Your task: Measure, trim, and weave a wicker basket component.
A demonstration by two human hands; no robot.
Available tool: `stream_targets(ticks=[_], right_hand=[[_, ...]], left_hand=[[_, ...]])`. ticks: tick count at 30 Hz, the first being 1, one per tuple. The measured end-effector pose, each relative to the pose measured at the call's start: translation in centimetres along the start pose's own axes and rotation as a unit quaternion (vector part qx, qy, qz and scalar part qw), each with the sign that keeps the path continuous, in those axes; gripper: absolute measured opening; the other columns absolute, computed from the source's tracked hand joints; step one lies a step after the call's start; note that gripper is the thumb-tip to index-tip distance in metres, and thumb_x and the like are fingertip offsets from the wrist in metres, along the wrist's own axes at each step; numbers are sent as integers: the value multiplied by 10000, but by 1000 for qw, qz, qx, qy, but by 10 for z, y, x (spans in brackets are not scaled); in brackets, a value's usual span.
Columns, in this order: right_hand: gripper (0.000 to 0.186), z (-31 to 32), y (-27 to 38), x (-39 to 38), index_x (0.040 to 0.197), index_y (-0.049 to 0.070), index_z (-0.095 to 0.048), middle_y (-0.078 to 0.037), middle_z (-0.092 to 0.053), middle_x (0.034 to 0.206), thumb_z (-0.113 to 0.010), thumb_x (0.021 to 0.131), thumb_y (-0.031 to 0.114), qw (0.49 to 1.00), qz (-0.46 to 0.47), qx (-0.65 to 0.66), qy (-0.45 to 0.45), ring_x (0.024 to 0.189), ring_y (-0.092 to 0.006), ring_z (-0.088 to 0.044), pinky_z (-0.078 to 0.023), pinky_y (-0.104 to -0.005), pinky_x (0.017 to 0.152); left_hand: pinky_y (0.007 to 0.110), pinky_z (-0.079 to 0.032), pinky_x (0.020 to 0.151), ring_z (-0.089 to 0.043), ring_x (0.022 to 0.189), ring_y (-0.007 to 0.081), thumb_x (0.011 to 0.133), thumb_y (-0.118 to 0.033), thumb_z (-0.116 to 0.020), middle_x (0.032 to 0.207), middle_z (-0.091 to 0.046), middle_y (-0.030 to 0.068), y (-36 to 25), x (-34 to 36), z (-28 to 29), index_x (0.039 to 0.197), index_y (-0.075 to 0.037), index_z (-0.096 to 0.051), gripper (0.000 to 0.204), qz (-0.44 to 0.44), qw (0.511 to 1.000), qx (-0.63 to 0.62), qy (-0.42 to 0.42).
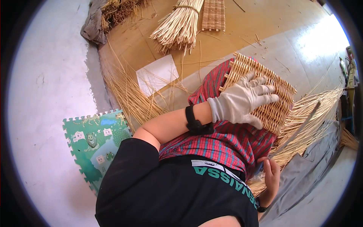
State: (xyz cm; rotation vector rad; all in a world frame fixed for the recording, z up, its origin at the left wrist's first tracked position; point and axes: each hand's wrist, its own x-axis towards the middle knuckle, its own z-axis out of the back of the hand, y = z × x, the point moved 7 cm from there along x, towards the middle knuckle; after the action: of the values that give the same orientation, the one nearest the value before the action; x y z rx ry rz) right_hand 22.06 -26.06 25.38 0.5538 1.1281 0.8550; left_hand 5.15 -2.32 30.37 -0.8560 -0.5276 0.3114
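My left hand (249, 100), in a pale glove, lies with fingers spread on a woven wicker panel (278, 117), which rests on red striped cloth (208, 140) over my lap. My right hand (270, 176), bare, is at the lower right beside the cloth with its fingers curled; a small blue thing shows at the fingers, but I cannot make out what it is. A long narrow grey strip (298, 128) runs from near that hand up across the loose pale rods (317, 109).
A tied rod bundle (177, 26) and a flat woven piece (213, 15) lie at the top. Scattered rods (136, 106), a paper sheet (157, 73), a green foam mat (90, 151) and a dark bundle (94, 24) are to the left. Grey cloth (298, 189) lies at the right.
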Motion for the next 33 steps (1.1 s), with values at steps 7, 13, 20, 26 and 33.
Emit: stream_targets(ticks=[7,13,20,26,33], right_hand=[[256,0,-15,10,979,-2,-620,-12,-633,780,-480,1056,197,985,32,153,-75,709,-79,-595,-464,-233,650],[290,4,-3,27,908,5,-619,-30,-646,773,-494,1050,224,984,27,170,-54,746,-98,-622,-486,-259,678],[329,9,-21,19,862,3,-622,-47,-581,692,-512,1033,262,979,35,159,-123,639,-93,-540,-446,-271,630],[348,17,-24,27,838,8,-629,-62,-537,624,-541,1001,303,980,58,105,-158,586,-120,-499,-414,-307,569],[321,21,-14,19,842,3,-625,-134,-554,642,-570,966,293,983,28,44,-178,569,-230,-539,-433,-352,573]], left_hand=[[553,-58,1222,-239,1488,350,686,-696,-689,1579,-341,133,16,0,-36,1525,-155,-365,1049,-15,967,250,44],[508,-109,1225,-268,1479,322,748,-714,-632,1565,-362,137,11,-10,-22,1519,-98,-371,1020,32,938,340,54],[522,-102,1229,-311,1456,332,693,-720,-664,1543,-398,121,11,2,-37,1511,-119,-384,1054,-1,932,358,60],[529,-139,1217,-309,1452,353,709,-711,-665,1542,-390,142,9,7,-42,1515,-94,-369,1057,-10,924,376,72],[521,-141,1216,-316,1448,354,713,-693,-680,1537,-397,150,7,6,-44,1511,-85,-374,1048,-26,924,377,64]])
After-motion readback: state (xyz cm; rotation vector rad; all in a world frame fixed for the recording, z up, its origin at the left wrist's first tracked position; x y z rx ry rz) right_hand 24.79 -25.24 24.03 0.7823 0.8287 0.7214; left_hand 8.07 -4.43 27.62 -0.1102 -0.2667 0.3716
